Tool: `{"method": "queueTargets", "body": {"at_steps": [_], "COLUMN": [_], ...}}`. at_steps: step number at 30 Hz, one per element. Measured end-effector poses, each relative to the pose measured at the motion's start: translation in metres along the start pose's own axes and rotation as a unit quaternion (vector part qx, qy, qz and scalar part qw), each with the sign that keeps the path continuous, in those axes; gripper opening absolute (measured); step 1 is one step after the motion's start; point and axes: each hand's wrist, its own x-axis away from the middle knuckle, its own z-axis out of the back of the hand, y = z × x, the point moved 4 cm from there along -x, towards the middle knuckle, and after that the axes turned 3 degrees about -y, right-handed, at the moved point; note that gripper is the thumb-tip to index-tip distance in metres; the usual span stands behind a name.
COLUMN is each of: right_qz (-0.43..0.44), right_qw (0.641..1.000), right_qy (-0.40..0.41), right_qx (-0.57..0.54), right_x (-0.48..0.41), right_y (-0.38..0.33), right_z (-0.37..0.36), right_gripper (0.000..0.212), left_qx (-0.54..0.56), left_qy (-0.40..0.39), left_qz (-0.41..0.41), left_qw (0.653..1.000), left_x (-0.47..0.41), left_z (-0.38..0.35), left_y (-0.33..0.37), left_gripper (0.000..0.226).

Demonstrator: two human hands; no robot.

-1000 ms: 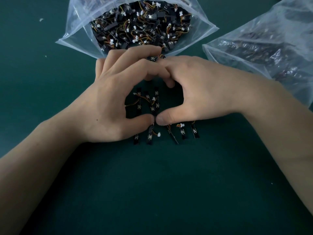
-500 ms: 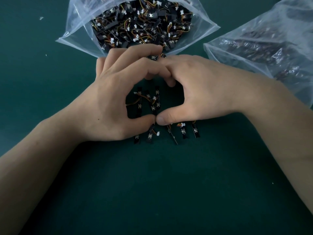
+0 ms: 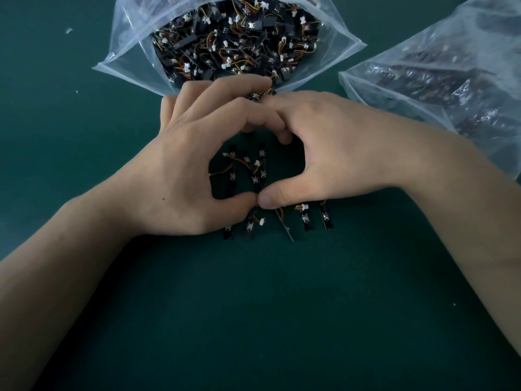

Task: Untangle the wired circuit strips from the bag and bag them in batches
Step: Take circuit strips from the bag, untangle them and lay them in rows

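Green mat (image 3: pixel 253 306): left hand (image 3: pixel 180 170) and right hand (image 3: pixel 332 153), grips curled closed round circuit strips (image 3: pixel 255 170), thumbs touching.

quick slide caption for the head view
Left hand and right hand encircle loose circuit strips below the open bag.

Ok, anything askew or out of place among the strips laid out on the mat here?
One: in the near row below the right hand, a strip lies slanted and looks turned on edge, while its neighbours lie parallel and flat. A few white scraps dot the green mat.
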Motion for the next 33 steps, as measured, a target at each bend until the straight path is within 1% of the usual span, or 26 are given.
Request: {"method": "queueTargets", "body": {"at_steps": [4, 8, 13, 20, 24, 28, 30, 33], "right_qz": [-0.001, 0.011, 0.015, 0.015, 0.023, 0.026, 0.025, 0.026], "right_qw": [1.0, 1.0, 0.999, 0.999, 1.0, 0.999, 0.998, 0.998], "right_qy": [0.002, 0.0, 0.007, 0.004, 0.004, -0.005, -0.015, -0.02], "right_qx": [0.005, 0.018, 0.039, 0.029, 0.011, -0.036, -0.051, -0.053], "right_x": [-0.001, -0.001, -0.001, -0.001, -0.001, 0.0, -0.001, -0.001], "right_y": [-0.001, -0.006, -0.003, 0.002, 0.004, 0.006, 0.008, 0.009], "right_z": [-0.001, 0.0, -0.002, -0.001, 0.0, 0.001, 0.001, 0.001], "right_gripper": [0.075, 0.07, 0.075, 0.07, 0.058, 0.027, 0.022, 0.026], "left_qx": [0.0, -0.003, -0.012, -0.015, -0.014, -0.01, 0.0, 0.008], "left_qy": [-0.001, -0.01, -0.016, -0.019, -0.023, -0.031, -0.038, -0.037], "left_qz": [-0.001, -0.006, -0.007, 0.001, 0.007, 0.011, 0.009, 0.01], "left_qw": [1.0, 1.0, 1.0, 1.0, 1.0, 0.999, 0.999, 0.999], "left_x": [0.0, 0.0, 0.0, -0.001, -0.001, -0.001, -0.001, -0.001], "left_z": [0.0, 0.0, -0.001, 0.0, 0.0, 0.002, 0.003, 0.003], "left_y": [0.0, 0.0, 0.001, 0.001, 0.003, 0.004, 0.004, 0.004], "left_gripper": [0.07, 0.066, 0.065, 0.066, 0.069, 0.073, 0.074, 0.073]}}
